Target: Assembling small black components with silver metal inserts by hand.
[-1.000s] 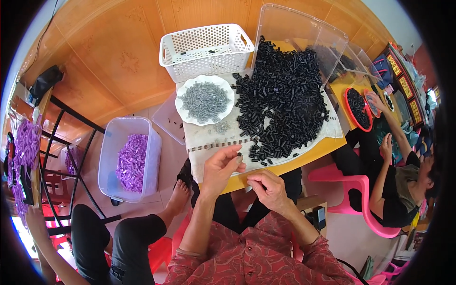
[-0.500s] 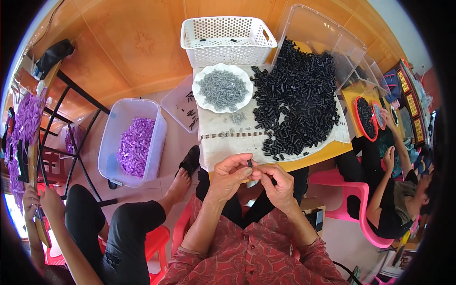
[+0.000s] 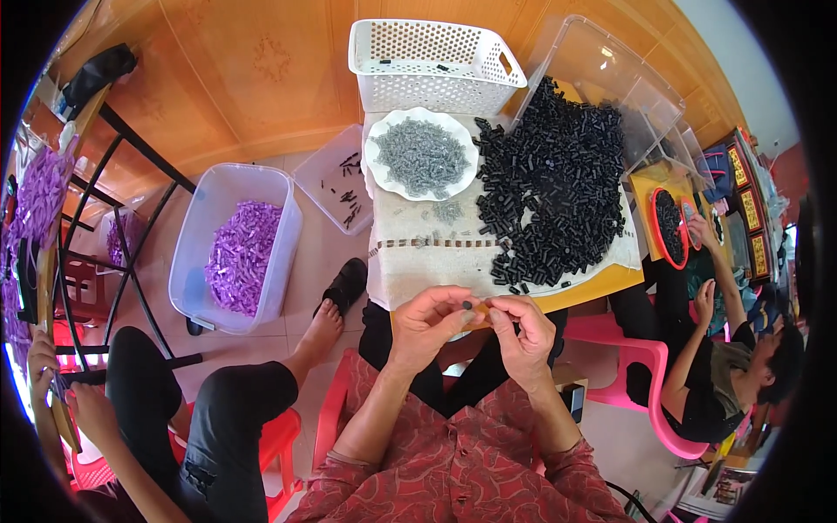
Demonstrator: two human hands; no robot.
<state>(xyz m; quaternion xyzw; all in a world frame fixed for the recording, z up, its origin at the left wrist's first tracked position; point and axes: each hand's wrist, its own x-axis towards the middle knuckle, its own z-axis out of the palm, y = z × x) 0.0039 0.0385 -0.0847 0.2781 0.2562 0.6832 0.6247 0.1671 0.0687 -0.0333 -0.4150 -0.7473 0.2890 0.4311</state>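
Near the table's front edge my left hand [image 3: 427, 329] pinches a small black cylindrical piece [image 3: 467, 306] between thumb and fingers. Right against it is my right hand [image 3: 521, 336], its thumb and fingertips pressed together; whatever they pinch is too small to make out. Beyond my hands a large heap of black cylindrical pieces [image 3: 554, 192] covers the right of the cloth-topped table [image 3: 405, 279]. A white scalloped plate [image 3: 381, 179] full of small clear grey pieces [image 3: 423, 157] stands to its left, with some of those pieces spilled on the cloth.
A white perforated basket [image 3: 436, 94] stands at the back, beside a tilted clear bin [image 3: 610, 52]. On the floor at left sits a translucent tub [image 3: 187, 261] of purple pieces. People sit on both sides, one on a pink chair [image 3: 645, 375].
My hands have drawn closer together, and the black piece has turned from upright to end-on. With the view's shift, the table things appear slightly farther right.
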